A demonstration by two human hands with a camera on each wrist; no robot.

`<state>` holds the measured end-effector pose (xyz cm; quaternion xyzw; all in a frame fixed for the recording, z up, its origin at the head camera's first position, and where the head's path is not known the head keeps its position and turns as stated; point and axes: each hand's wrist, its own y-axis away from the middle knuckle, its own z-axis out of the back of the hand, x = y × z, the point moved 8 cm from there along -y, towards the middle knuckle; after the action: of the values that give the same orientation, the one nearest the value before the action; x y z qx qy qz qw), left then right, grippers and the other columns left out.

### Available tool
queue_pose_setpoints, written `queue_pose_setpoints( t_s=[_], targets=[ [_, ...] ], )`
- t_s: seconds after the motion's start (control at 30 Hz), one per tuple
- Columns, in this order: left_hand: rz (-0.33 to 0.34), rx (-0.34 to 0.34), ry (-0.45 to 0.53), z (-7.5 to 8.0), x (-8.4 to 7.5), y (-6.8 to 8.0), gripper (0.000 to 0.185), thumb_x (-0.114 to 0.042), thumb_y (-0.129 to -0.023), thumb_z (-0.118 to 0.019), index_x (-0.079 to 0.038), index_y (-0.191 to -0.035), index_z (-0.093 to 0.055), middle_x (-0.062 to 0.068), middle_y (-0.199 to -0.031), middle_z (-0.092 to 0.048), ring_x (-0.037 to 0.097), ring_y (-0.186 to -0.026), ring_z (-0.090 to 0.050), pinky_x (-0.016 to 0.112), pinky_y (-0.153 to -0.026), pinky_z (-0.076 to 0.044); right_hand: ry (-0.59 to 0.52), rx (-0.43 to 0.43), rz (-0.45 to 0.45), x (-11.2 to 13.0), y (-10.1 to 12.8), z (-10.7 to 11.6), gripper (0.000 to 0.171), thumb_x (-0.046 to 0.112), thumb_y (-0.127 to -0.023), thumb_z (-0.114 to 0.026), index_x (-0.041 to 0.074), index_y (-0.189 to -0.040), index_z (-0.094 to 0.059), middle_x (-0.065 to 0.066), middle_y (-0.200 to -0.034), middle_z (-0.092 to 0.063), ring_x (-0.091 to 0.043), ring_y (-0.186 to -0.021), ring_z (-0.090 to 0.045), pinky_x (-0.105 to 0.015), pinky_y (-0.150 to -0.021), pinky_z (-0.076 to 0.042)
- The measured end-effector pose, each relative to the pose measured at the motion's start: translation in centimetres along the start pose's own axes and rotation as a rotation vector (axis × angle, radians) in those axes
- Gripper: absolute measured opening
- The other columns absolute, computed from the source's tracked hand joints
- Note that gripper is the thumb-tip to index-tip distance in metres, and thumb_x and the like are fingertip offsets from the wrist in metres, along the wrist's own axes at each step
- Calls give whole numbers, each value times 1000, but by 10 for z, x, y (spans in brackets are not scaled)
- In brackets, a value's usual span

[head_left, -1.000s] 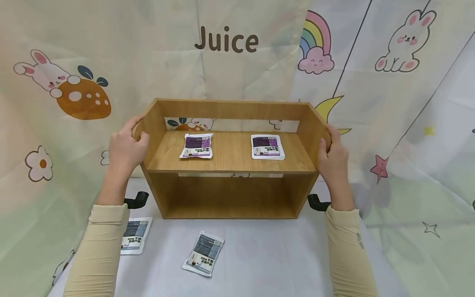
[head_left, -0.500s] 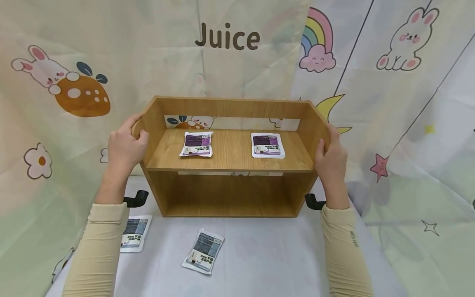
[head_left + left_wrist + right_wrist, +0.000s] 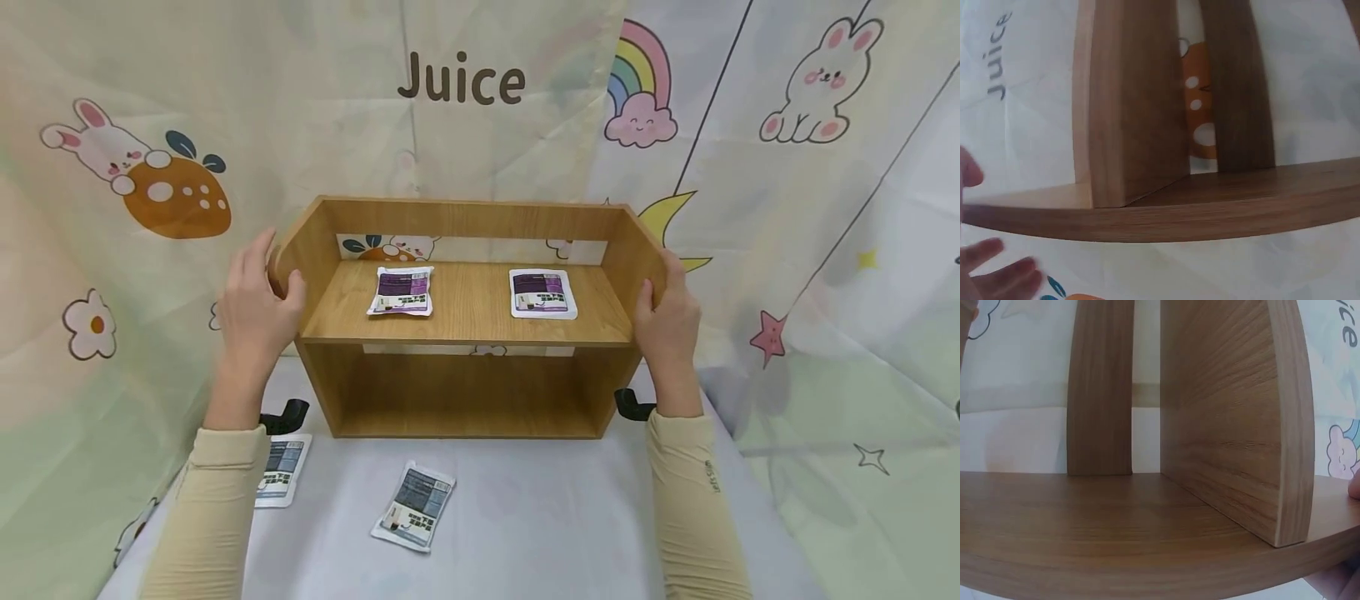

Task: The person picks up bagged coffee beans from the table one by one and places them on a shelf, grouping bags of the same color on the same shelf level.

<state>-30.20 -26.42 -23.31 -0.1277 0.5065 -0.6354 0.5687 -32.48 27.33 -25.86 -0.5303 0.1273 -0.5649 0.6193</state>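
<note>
A two-tier wooden shelf [image 3: 480,343] stands on the white-covered table. My left hand [image 3: 255,312] is at its left side panel, thumb inside and fingers outside. In the left wrist view, the thumb [image 3: 970,170] and spread fingers [image 3: 1007,275] stand apart from the panel edge [image 3: 1210,225]. My right hand [image 3: 670,329] grips the right side panel, its thumb [image 3: 1355,485] on the inner face and its other fingers beneath in the right wrist view. On the upper board lie two purple-and-white packets, a left packet [image 3: 401,292] and a right packet [image 3: 543,294].
Two blue-grey packets lie on the table [image 3: 540,517]: one packet [image 3: 414,507] before the shelf, another packet [image 3: 283,471] partly behind the left forearm. A printed cloth backdrop [image 3: 480,150] with "Juice" on it hangs close behind the shelf.
My left hand has loosened from the left panel, its fingers straightening, and its forearm has shifted slightly right. The right hand keeps its grip. The shelf and packets stay put.
</note>
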Motion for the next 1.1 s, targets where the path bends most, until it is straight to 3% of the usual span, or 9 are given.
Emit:
queue_pose_setpoints(
  t_s=[0.13,0.23,0.37,0.43,0.53,0.6,0.7,0.9,1.1],
  targets=[
    [-209,-237,65,17,-25,31,44,-13,-82,-58,-5,-126,-60,19,-121,-59,40,-107,-55,58,-83,-39,1,9,-7,-1,0,1,45,17,-98,-53,15,-142,-41,-26,-118,-62,-45,-99,-64,-55,-80,-52],
    [-297,-382,110,28,-41,56,33,-13,-79,-57,-1,-109,-66,20,-116,-61,41,-108,-54,56,-84,-33,-6,5,-10,1,0,2,46,17,-98,-54,17,-143,-41,-25,-119,-62,-44,-100,-64,-55,-82,-51],
    [-350,-446,168,31,-49,89,26,-14,-80,-53,1,-96,-68,22,-107,-63,42,-106,-55,56,-83,-31,-11,-5,1,4,-2,2,46,18,-98,-54,17,-143,-41,-24,-118,-62,-44,-99,-64,-55,-81,-52],
    [-399,-366,219,21,-49,109,26,-13,-80,-53,0,-95,-69,21,-104,-64,42,-101,-56,54,-79,-33,-12,-2,6,3,-2,1,47,17,-98,-54,16,-143,-41,-25,-119,-62,-44,-99,-64,-55,-81,-52],
    [-436,-115,318,-7,-45,139,25,-10,-80,-55,-2,-97,-71,14,-103,-65,34,-97,-59,43,-82,-37,-7,2,8,1,0,0,48,15,-98,-54,16,-143,-40,-25,-120,-61,-45,-99,-63,-56,-81,-51],
    [-408,82,365,-26,-41,159,25,-6,-80,-57,-6,-101,-71,7,-106,-65,26,-98,-59,30,-87,-41,-3,4,5,1,1,0,48,14,-98,-54,16,-144,-39,-26,-120,-61,-45,-100,-63,-56,-82,-51],
    [-330,293,391,-51,-32,185,27,-2,-81,-63,-12,-105,-71,-2,-109,-62,18,-101,-58,16,-89,-41,5,20,-5,0,3,-2,48,14,-98,-53,17,-144,-38,-25,-121,-60,-45,-101,-63,-56,-83,-51],
    [-175,457,405,-82,-15,215,33,0,-83,-68,-18,-110,-68,-8,-110,-61,13,-102,-58,18,-86,-46,6,10,8,1,0,0,47,17,-99,-52,18,-143,-38,-24,-122,-60,-45,-101,-63,-56,-82,-51],
    [-22,612,351,-109,-1,243,37,-6,-85,-72,-22,-118,-66,-13,-116,-58,12,-110,-57,36,-89,-50,-10,-4,21,2,-1,0,47,14,-98,-53,17,-142,-40,-23,-122,-60,-44,-102,-62,-56,-84,-50]
  ],
)
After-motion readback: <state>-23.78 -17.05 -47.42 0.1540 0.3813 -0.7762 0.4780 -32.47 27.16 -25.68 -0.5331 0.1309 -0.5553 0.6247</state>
